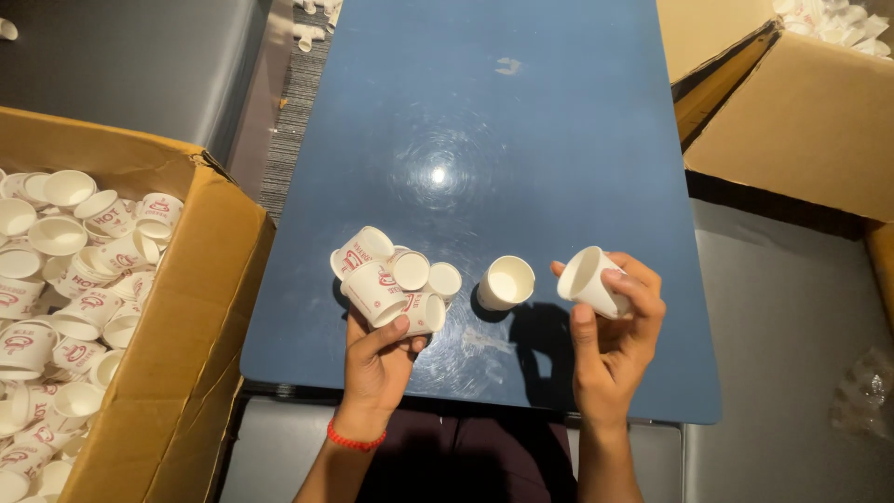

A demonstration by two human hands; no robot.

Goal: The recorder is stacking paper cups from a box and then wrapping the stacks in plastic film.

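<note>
**A:** On your left, biggest item first: the open brown carton [200, 307] sits beside the table, heaped with loose small paper cups [65, 279], white with red print, lying every which way. Flap folds outward toward the table edge.

**B:** And the right?

**A:** Second brown carton [792, 112] at the far right corner, flaps up. A few plain white cups [838, 23] show past its top edge. Can't see inside it.

**B:** Work surface?

**A:** Blue table [521, 112], glossy, lamp glare near the middle, bare except for your cups at the near edge. Some stray cups [312, 23] on the floor past the far left corner.

**B:** Hands?

**A:** Your left hand [377, 359] is clenched around a bunch of printed cups [386, 279], roughly five, mouths pointing different ways, thumb pressed across the front one. Red band on that wrist. Your right hand [619, 331] grips a single white cup [589, 279], tilted, mouth facing left, fingers wrapped over its side and base.

**B:** Anything between them?

**A:** One lone white cup [506, 282], resting on the table, mouth up and slightly toward you, apart from both hands.

**B:** Step?

**A:** My read: you're mid-sort, pulling cups out of the loose bunch one at a time. Next move would need the right-hand cup turned square before it's nested or set down; the left grip looks loose enough to spill a cup.
</note>
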